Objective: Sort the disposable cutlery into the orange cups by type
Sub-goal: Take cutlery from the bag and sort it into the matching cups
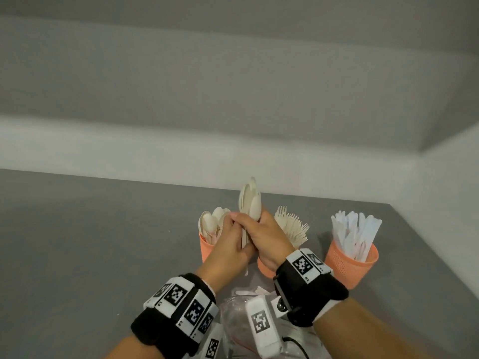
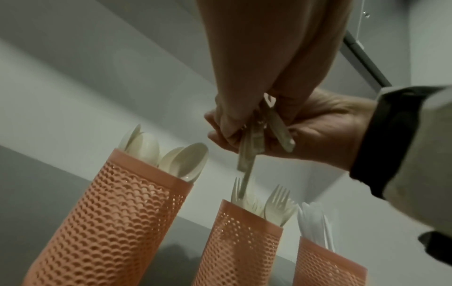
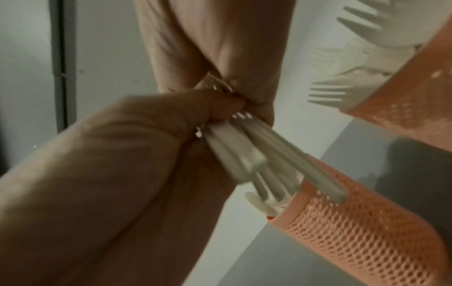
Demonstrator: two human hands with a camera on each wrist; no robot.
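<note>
Three orange mesh cups on the grey table (image 1: 103, 242): spoon cup (image 1: 206, 246) left, fork cup (image 1: 265, 268) middle and largely hidden behind the hands, knife cup (image 1: 350, 265) right with white knives (image 1: 355, 237). A clear plastic bag (image 1: 233, 314) lies under the wrists. The bundle of spoons (image 1: 250, 203) is cream plastic, held above and between the spoon and fork cups. Bowls point up, handles down, long axis near vertical. Left hand (image 1: 228, 247) and right hand (image 1: 269, 237) both grip the handles, fingers curled round them.
</note>
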